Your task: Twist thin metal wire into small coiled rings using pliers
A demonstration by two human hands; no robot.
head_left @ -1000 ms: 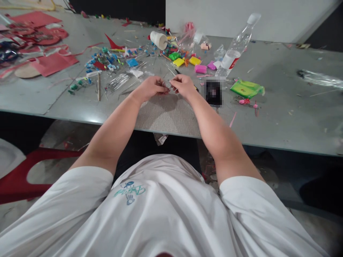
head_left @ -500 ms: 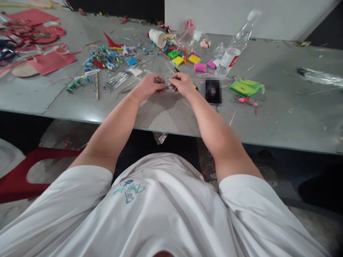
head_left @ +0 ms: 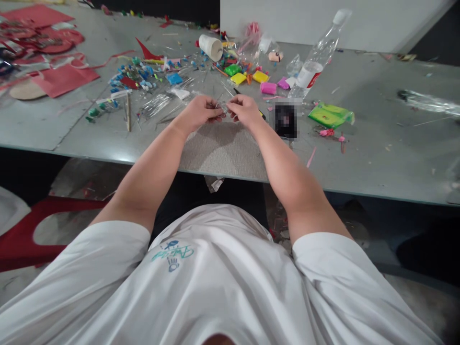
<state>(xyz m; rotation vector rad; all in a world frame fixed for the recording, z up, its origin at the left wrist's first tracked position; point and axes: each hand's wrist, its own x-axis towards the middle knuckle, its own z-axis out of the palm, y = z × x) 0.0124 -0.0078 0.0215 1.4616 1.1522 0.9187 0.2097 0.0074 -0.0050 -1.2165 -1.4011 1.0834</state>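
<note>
Close together above the near part of the table, my left hand [head_left: 204,110] and my right hand [head_left: 244,108] are both closed in a pinch. Between their fingertips shows a thin, silvery wire [head_left: 225,109], bent at the left fingers; its full shape is too small to make out. A bundle of straight thin wires [head_left: 158,104] lies to the left of my left hand. Beyond my hands are yellow clay packs [head_left: 238,78] and a pink clay pack [head_left: 268,88]. Partly hidden behind my right hand is a black and yellow tool [head_left: 262,114].
A tilted-looking clear plastic bottle [head_left: 311,72] stands at right, near a blurred dark square [head_left: 286,120] and a green packet [head_left: 331,116]. A white cup [head_left: 211,47] lies on its side. Small blue pieces [head_left: 134,75] and red sheets [head_left: 66,79] are at left.
My hands keep nearly the same pinch, with the fingertips shifting only slightly around the wire. The whole view has moved a little, so items on the left appear slightly farther left and higher.
</note>
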